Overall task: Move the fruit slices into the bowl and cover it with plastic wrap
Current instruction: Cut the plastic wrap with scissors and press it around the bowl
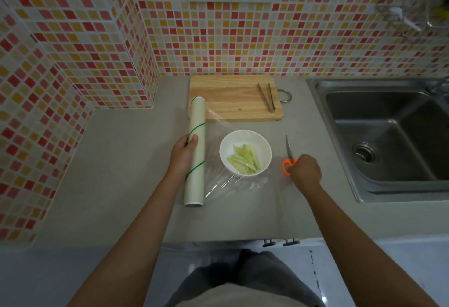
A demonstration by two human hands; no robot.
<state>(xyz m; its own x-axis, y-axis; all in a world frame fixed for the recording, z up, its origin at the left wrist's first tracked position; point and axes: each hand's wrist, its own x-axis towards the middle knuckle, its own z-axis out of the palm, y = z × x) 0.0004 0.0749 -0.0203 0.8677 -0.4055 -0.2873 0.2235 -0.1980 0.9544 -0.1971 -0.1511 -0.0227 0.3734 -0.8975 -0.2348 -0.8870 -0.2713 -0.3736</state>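
A white bowl (245, 152) stands on the grey counter and holds several pale green fruit slices (244, 159). A sheet of clear plastic wrap (218, 185) stretches from the roll over the bowl to the right. My left hand (183, 155) grips the white roll of wrap (195, 151), which lies lengthwise to the left of the bowl. My right hand (305, 169) holds the orange handles of a pair of scissors (289, 153) to the right of the bowl, blades pointing away from me.
A wooden cutting board (233, 97) lies behind the bowl with metal tongs (267, 97) on its right part. A steel sink (386, 136) is set into the counter at the right. Tiled walls rise behind and at the left.
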